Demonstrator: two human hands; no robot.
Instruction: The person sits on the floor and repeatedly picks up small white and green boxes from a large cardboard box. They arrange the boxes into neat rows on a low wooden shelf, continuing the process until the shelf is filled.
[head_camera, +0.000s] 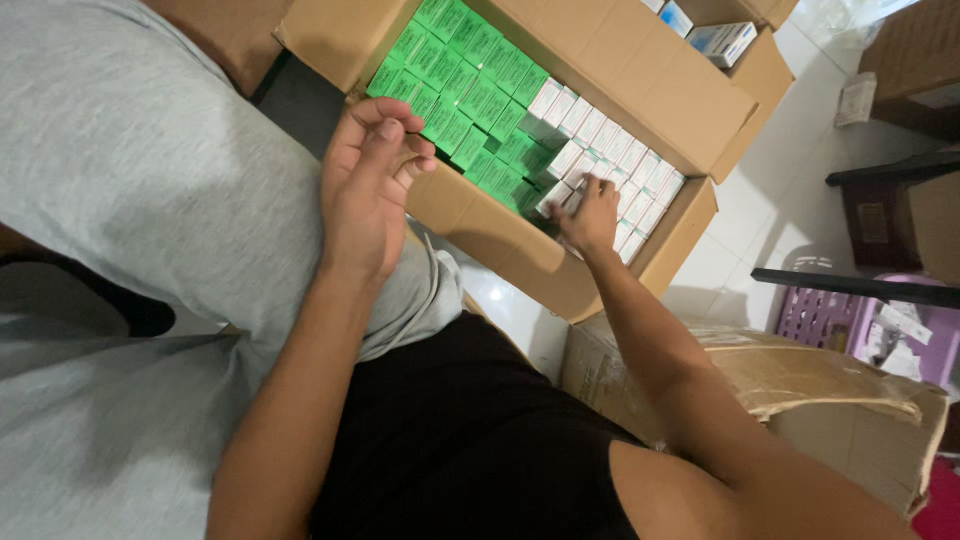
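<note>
1. The open cardboard carton (520, 245) filled the upper centre of the frame, flaps splayed, packed tight with small boxes.
2. A taped carton (800, 390) at lower right crowded the right arm's room.
3. The left hand (365, 185) hovered at the carton's near-left edge, grip loosely curled, holding nothing.
4. The right hand (590, 215) had its grip closed on a white box (555, 197) at the row's near end.
5. Judged risk: neighbouring green boxes (465, 90) might lift or topple, packed so snugly.
</note>
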